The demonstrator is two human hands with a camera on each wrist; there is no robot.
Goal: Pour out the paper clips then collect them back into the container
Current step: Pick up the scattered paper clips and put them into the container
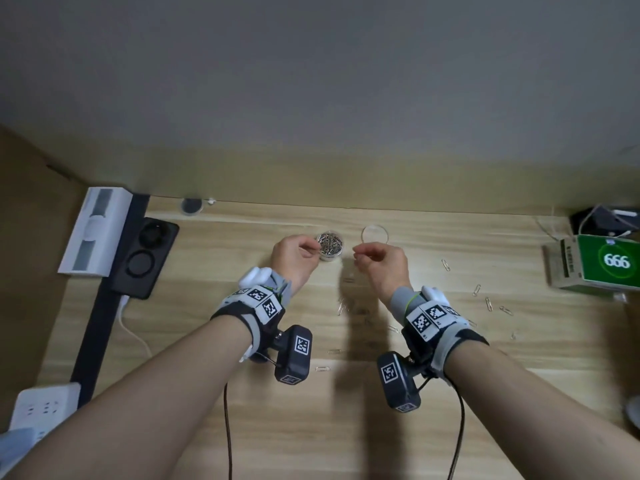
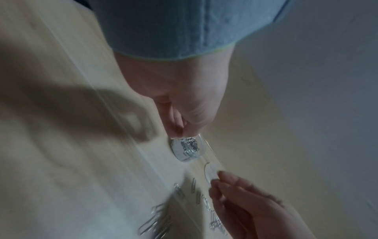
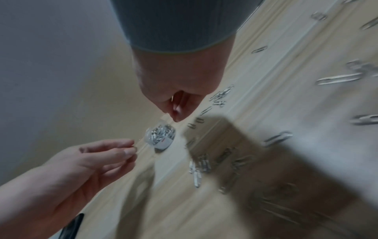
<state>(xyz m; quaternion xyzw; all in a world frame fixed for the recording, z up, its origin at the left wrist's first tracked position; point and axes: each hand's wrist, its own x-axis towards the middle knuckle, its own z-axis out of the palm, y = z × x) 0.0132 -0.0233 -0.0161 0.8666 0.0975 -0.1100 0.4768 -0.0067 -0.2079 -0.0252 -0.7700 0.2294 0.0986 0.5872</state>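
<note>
Both hands hover by the clip container on the table [image 1: 242,427].

The left hand [image 1: 294,259] pinches fingertips at the container [image 1: 330,244], which is full of clips; whether it holds one is unclear. The right hand [image 1: 382,263] likewise. Loose paper clips [image 1: 488,303] lie nearer and right.

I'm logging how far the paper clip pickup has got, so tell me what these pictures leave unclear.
- Whether the left hand pinches a clip at the container: too small in the head view, motion-blurred in the wrist views.
- The right hand: its pinched fingertips hide their contents.
- Count of loose paper clips: smeared by blur in the wrist views, partly under arms and shadow in the head view.
- Lid: clear, faint outline only.
</note>
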